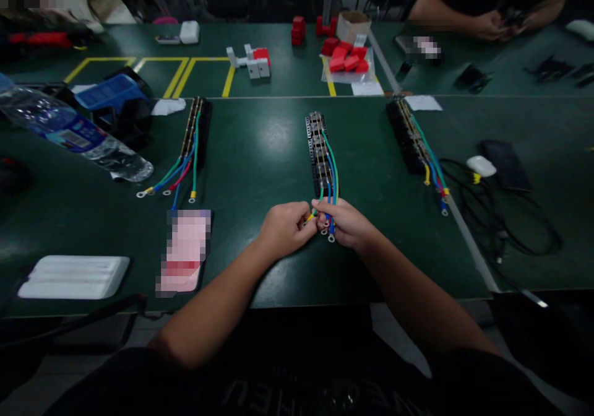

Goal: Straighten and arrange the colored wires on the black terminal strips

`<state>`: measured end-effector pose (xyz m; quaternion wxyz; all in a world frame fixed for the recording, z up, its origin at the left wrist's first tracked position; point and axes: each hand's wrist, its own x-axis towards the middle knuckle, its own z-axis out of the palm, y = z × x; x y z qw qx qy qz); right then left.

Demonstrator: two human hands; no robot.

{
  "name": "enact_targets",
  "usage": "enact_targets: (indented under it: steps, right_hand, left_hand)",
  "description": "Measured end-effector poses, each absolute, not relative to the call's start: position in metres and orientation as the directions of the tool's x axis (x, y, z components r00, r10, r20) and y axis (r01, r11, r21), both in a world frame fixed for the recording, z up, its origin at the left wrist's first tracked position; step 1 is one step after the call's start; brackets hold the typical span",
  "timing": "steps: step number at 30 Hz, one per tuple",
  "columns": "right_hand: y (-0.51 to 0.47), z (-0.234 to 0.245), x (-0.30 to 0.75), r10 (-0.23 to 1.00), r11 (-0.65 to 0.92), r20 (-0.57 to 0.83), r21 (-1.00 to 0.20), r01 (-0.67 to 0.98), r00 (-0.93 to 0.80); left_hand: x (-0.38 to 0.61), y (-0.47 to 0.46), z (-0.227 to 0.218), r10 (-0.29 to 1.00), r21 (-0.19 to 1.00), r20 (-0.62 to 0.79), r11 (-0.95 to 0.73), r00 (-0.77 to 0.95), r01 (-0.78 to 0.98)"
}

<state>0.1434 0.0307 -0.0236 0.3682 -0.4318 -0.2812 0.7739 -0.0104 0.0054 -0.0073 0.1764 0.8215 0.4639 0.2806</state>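
A black terminal block (318,156) lies lengthwise in front of me, with green and blue wires (335,171) running from it toward my hands. My left hand (286,229) is closed in a pinch at the yellow-sleeved end of a green wire (316,210). Wrapped around the wire bundle just below the block is my right hand (349,223), thumb on top. Ring terminals (331,238) stick out beneath its fingers. Parts of the wire ends are hidden by both hands.
Similar wired terminal blocks lie left (197,131) and right (411,137). A phone (188,249), white case (74,277), water bottle (78,134) and blue tray (111,94) are at left. Black cables (505,218) lie right. Red parts (348,60) and another person's hands (501,25) are across the table.
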Motion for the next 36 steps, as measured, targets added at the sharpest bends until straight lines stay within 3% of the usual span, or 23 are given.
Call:
enact_targets:
  steps: [9, 18, 26, 36]
  right_hand:
    - [0.0302, -0.0211, 0.1421, 0.814, -0.571, -0.456, -0.743, -0.35, -0.36]
    - [0.0292, -0.0211, 0.1432, 0.819, -0.559, -0.437, -0.753, -0.346, -0.373]
    - [0.0294, -0.0223, 0.1426, 0.824, -0.553, -0.433, -0.754, -0.355, -0.364]
    - [0.0287, -0.0207, 0.1425, 0.828, -0.544, -0.423, -0.764, -0.348, -0.368]
  left_hand:
    - [-0.0136, 0.001, -0.0047, 0.867, 0.478, 0.293, -0.499, 0.404, 0.723]
    - [-0.013, -0.0007, -0.0068, 0.847, 0.517, 0.327, -0.531, 0.419, 0.671]
    - [-0.0147, 0.0007, -0.0043, 0.874, 0.589, 0.374, -0.482, 0.309, 0.649]
    - [-0.0141, -0.0003, -0.0067, 0.861, 0.565, 0.343, -0.508, 0.376, 0.65]
